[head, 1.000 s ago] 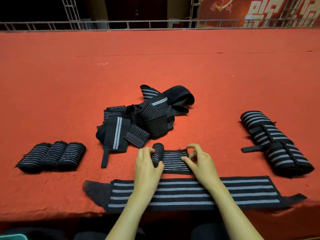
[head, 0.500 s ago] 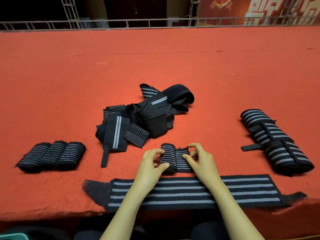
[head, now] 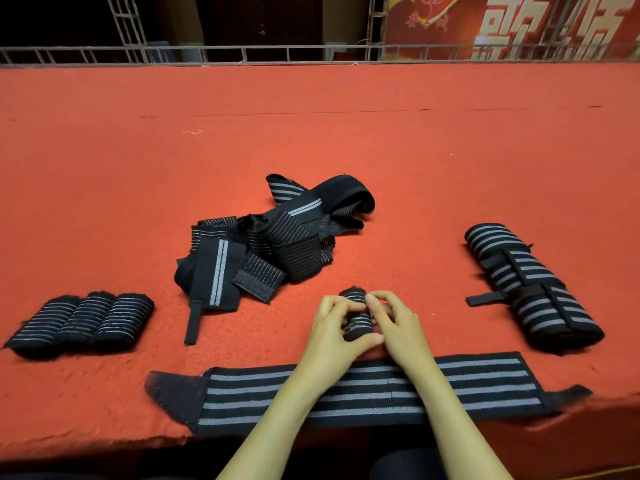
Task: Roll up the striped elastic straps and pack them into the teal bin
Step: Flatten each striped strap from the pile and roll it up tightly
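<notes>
Both hands, left hand [head: 330,329] and right hand [head: 398,323], pinch the rolled strap [head: 356,315] upright-lengthwise on the red carpet [head: 311,133], fingers curled around it. Risk: slackened grip lets elastic unwind (teal bin not visible).

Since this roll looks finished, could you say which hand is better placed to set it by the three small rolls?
Likely left: left hand and right hand both grip the roll, but the three small rolls lie leftward.
</notes>
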